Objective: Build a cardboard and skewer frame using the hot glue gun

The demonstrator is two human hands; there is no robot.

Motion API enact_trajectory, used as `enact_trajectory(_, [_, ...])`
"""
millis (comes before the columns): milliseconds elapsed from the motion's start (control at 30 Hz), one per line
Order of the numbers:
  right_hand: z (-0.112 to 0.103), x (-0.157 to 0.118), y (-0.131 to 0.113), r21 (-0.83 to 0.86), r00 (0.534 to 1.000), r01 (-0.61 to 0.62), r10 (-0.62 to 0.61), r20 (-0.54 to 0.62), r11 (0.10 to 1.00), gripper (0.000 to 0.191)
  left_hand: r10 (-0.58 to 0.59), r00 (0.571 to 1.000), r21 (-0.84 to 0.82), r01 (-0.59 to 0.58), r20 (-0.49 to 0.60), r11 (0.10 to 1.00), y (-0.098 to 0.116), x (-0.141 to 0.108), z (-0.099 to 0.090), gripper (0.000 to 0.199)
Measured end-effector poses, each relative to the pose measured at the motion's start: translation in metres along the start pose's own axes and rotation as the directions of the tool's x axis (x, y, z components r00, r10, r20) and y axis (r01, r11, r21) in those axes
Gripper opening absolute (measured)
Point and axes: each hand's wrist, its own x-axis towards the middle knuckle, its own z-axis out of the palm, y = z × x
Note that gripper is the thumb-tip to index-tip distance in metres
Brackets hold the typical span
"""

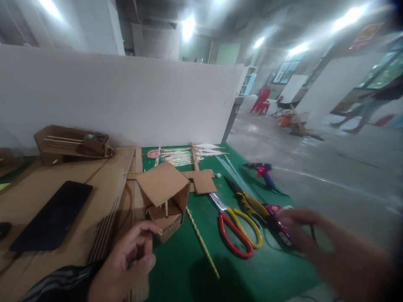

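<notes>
My left hand [124,258] is beside the front corner of a small cardboard house [162,182] with a slanted roof. Its fingers are loosely curled, the thumb is apart, and the index fingertip appears to touch the corner near a tiny yellowish bit. At the right, my right hand [333,247] is smeared by motion. Its fingertips overlap a purple object [280,228] with a round label; whether they grip it is unclear. Between the hands lie a twisted yellow stick [203,243], scissors [237,233] with red and yellow handles, and yellow-handled pliers [252,203].
A glue gun [261,170] with a red light lies near the green table's [176,268] right edge, by clear strips [233,172]. Cardboard pieces [204,180] and a white partition [126,96] stand behind. A black phone [55,216] lies left. Another person [371,105] is far right.
</notes>
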Motion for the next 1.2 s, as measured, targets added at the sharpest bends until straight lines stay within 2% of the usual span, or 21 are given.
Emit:
enact_trajectory(33, [0.012,-0.014,-0.018,0.085,0.982,0.129,-0.139,0.128,0.988,0.028,-0.002,1.0,-0.03,0.003,0.027,1.0,0.0,-0.001,0.0,0.051])
enact_trajectory(67, [0.025,-0.026,-0.036,0.161,0.948,0.219,-0.248,0.199,0.963,0.023,-0.002,0.999,-0.057,0.004,0.05,0.998,0.0,-0.001,0.0,0.054])
enact_trajectory(133, [0.053,-0.042,-0.069,0.274,0.886,0.298,-0.372,0.277,0.914,0.016,-0.01,0.995,-0.101,0.019,0.094,0.995,0.0,-0.003,-0.001,0.058])
enact_trajectory(167, [0.067,-0.047,-0.083,0.331,0.847,0.312,-0.418,0.328,0.891,0.017,-0.019,0.994,-0.12,0.033,0.111,0.992,-0.001,-0.003,-0.001,0.058])
enact_trajectory(200, [0.079,-0.05,-0.094,0.376,0.827,0.291,-0.428,0.364,0.88,0.019,-0.03,0.992,-0.139,0.047,0.123,0.989,-0.001,-0.004,-0.001,0.057])
enact_trajectory(267, [0.098,-0.052,-0.109,0.425,0.813,0.247,-0.425,0.398,0.871,0.022,-0.04,0.99,-0.171,0.063,0.136,0.983,-0.002,-0.006,0.0,0.055])
enact_trajectory(367, [0.113,-0.053,-0.115,0.48,0.818,0.192,-0.41,0.403,0.856,0.012,-0.03,0.991,-0.161,0.052,0.133,0.986,-0.002,-0.009,0.002,0.052])
enact_trajectory(467, [0.117,-0.052,-0.112,0.544,0.823,0.169,-0.422,0.382,0.822,0.009,-0.021,0.992,-0.112,0.035,0.124,0.993,-0.002,-0.009,0.002,0.052])
enact_trajectory(633, [0.119,-0.047,-0.111,0.668,0.776,0.194,-0.529,0.343,0.718,0.012,-0.014,0.999,0.08,0.01,0.05,0.997,-0.003,-0.008,-0.005,0.045])
enact_trajectory(733, [0.122,-0.046,-0.108,0.737,0.786,0.073,-0.493,0.372,0.672,0.008,-0.033,0.999,0.116,0.029,0.033,0.993,-0.002,-0.007,-0.007,0.044])
enact_trajectory(833, [0.124,-0.044,-0.102,0.737,0.801,-0.166,-0.347,0.489,0.655,0.01,-0.059,0.994,-0.005,0.06,0.091,0.998,0.003,-0.004,-0.008,0.049])
enact_trajectory(900, [0.124,-0.042,-0.097,0.725,0.784,-0.356,-0.234,0.576,0.59,0.018,-0.071,0.987,-0.097,0.085,0.144,0.992,0.008,-0.002,-0.008,0.051])
enact_trajectory(967, [0.125,-0.04,-0.092,0.723,0.753,-0.499,-0.174,0.635,0.478,0.025,-0.078,0.979,-0.173,0.111,0.186,0.979,0.011,0.001,-0.009,0.049])
enact_trajectory(1067, [0.128,-0.039,-0.088,0.742,0.73,-0.574,-0.195,0.655,0.346,0.025,-0.075,0.971,-0.245,0.131,0.228,0.961,0.012,0.003,-0.01,0.048])
enact_trajectory(1200, [0.133,-0.039,-0.082,0.775,0.732,-0.583,-0.258,0.631,0.242,0.018,-0.057,0.971,-0.229,0.112,0.232,0.967,0.004,0.004,-0.012,0.047])
